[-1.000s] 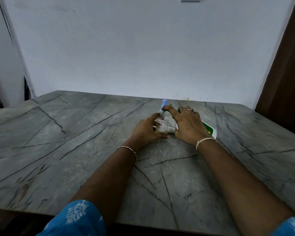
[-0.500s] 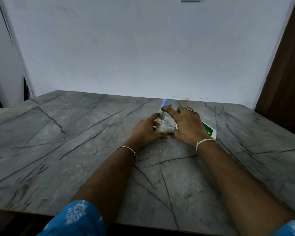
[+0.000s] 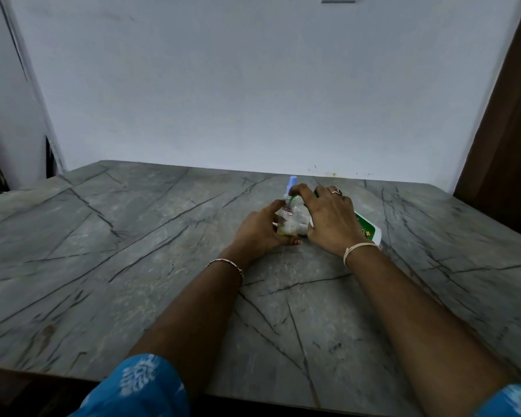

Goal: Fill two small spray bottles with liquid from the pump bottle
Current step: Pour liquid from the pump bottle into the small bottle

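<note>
Grey marble-look desk (image 3: 133,266) w/ dark veins fills the lower view, pale wall behind. Both forearms reach fwd from blue printed sleeves, meeting at the far centre. Pump bottle (image 3: 369,229), green and white, lies tilted under the right hand (image 3: 331,224), its base sticking out on the wrist side; its head end is hidden by the fingers, so how it meets the small bottle can't be told. Right hand's fingers are curled down over it, gripping; index finger stretches fwd toward the small bottle's neck. Left hand (image 3: 260,233) is closed round a small clear spray bottle (image 3: 287,219), upright on the desk between the two hands, some pale liquid in its base. Just beyond the fingertips, a blue-capped spray bottle (image 3: 292,183) stands upright, untouched. Thin bracelet on left wrist, pale band on right, ring on right hand.
</note>
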Demonstrator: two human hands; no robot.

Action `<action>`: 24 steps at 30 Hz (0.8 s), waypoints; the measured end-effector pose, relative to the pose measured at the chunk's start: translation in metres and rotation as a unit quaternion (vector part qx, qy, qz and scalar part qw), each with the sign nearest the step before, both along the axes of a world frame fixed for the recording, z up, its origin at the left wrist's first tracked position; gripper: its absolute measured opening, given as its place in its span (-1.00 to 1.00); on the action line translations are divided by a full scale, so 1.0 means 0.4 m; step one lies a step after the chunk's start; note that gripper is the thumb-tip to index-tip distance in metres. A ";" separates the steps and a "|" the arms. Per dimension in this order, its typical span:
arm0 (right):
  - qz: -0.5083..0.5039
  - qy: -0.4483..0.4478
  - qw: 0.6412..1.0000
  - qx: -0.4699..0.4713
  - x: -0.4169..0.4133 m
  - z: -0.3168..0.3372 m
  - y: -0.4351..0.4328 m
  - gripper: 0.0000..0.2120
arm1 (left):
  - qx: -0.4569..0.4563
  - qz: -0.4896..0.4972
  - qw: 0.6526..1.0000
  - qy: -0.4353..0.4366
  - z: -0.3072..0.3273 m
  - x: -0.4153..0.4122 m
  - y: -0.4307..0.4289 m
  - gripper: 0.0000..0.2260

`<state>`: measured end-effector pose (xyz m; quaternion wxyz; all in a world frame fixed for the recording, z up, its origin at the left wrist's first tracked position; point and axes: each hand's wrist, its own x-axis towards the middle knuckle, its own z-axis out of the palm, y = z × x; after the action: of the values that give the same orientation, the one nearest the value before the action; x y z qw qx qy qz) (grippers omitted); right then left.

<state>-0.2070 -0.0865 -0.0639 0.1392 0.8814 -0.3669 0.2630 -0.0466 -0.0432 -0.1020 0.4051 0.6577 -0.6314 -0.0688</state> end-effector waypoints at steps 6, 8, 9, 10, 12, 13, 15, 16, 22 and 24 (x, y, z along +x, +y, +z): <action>0.004 0.002 1.000 -0.017 -0.015 -0.009 0.002 -0.25 | -0.006 0.003 1.000 -0.008 -0.003 0.000 -0.001 -0.23; 0.001 0.004 1.000 -0.020 -0.018 -0.011 0.002 -0.24 | -0.005 0.001 1.000 -0.005 -0.004 -0.001 -0.002 -0.21; 0.000 0.005 1.000 -0.019 -0.018 -0.011 0.002 -0.23 | -0.006 0.000 1.000 -0.006 -0.004 -0.002 -0.003 -0.21; -0.002 0.006 1.000 -0.018 -0.018 -0.011 0.002 -0.23 | -0.006 -0.001 1.000 -0.007 -0.003 -0.002 -0.003 -0.21; -0.002 0.004 1.000 -0.009 -0.016 -0.009 0.002 -0.22 | -0.007 -0.002 1.000 -0.005 -0.003 -0.002 -0.001 -0.22; -0.001 0.003 1.000 -0.004 -0.016 -0.009 0.002 -0.23 | -0.006 -0.001 1.000 -0.002 -0.003 -0.002 -0.001 -0.22; -0.001 0.000 1.000 -0.002 -0.012 -0.007 0.002 -0.24 | -0.006 0.001 1.000 -0.001 -0.002 -0.003 0.001 -0.22; -0.003 -0.002 1.000 -0.003 -0.009 -0.007 0.001 -0.25 | -0.007 0.001 1.000 -0.002 -0.002 -0.003 0.001 -0.22; 0.002 -0.013 1.000 0.003 -0.001 -0.005 0.001 -0.26 | -0.002 0.002 1.000 -0.006 -0.006 0.001 -0.002 -0.21; 0.002 -0.011 1.000 -0.004 -0.007 -0.009 0.001 -0.24 | -0.003 0.000 1.000 -0.001 -0.007 0.003 -0.005 -0.23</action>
<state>-0.2096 -0.0861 -0.0674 0.1380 0.8787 -0.3654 0.2743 -0.0453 -0.0450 -0.1050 0.4063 0.6568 -0.6318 -0.0659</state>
